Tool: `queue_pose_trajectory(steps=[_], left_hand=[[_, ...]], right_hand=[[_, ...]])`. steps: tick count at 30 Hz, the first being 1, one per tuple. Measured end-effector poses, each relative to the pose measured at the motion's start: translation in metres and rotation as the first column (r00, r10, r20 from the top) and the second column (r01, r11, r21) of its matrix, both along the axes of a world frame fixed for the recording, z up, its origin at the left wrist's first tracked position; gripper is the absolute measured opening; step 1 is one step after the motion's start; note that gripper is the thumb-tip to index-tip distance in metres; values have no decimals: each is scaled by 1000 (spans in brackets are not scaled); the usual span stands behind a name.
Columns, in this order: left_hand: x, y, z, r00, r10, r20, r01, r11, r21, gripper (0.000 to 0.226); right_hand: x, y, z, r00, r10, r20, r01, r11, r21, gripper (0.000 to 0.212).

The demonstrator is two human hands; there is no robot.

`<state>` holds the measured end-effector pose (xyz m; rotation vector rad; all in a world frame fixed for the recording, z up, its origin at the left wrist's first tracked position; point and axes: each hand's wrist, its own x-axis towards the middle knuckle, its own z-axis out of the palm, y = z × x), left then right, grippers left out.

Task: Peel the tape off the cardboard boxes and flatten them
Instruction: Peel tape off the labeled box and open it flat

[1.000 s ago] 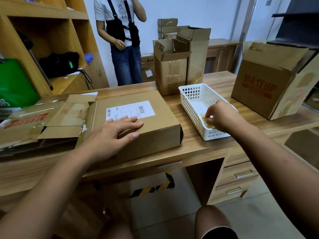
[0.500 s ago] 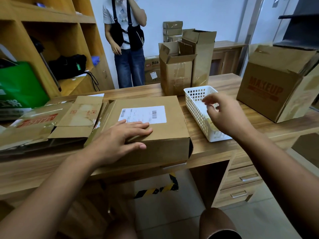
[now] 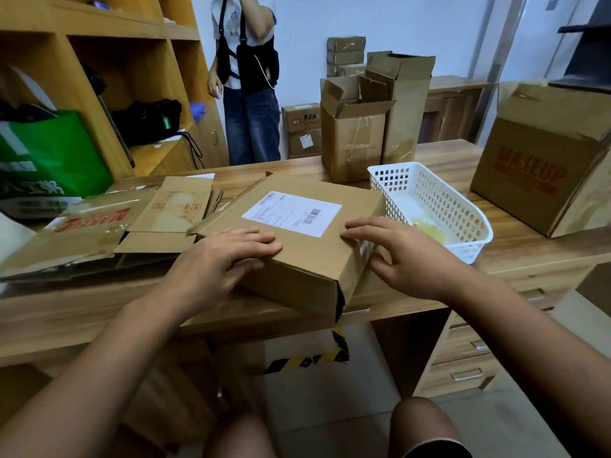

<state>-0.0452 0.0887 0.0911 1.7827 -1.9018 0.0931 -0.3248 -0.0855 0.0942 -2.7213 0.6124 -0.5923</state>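
A flat brown cardboard box with a white shipping label lies turned at an angle on the wooden desk, one corner over the front edge. My left hand rests flat on its near left top, fingers straight. My right hand touches the box's right edge, fingers spread on top and thumb down its side. Flattened cardboard lies to the left of the box.
A white plastic basket holding crumpled clear tape stands right of the box. Two open tall boxes stand behind, a "MAKEUP" box at far right. A person stands beyond the desk. Shelves with a green bag stand left.
My right hand left the basket and came to the box's right edge. The box has turned, its near right corner now over the desk's edge. My left hand stays on top.
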Motion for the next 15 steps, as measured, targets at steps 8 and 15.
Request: queue_pose_trajectory(steps=[8, 15], left_hand=[[-2, 6, -15, 993, 101, -69, -105, 993, -55, 46], [-6, 5, -22, 987, 132, -91, -143, 982, -126, 37]], right_hand=[[-6, 5, -11, 997, 75, 16, -72, 989, -132, 58], [-12, 7, -15, 997, 72, 34, -64, 976, -208, 54]])
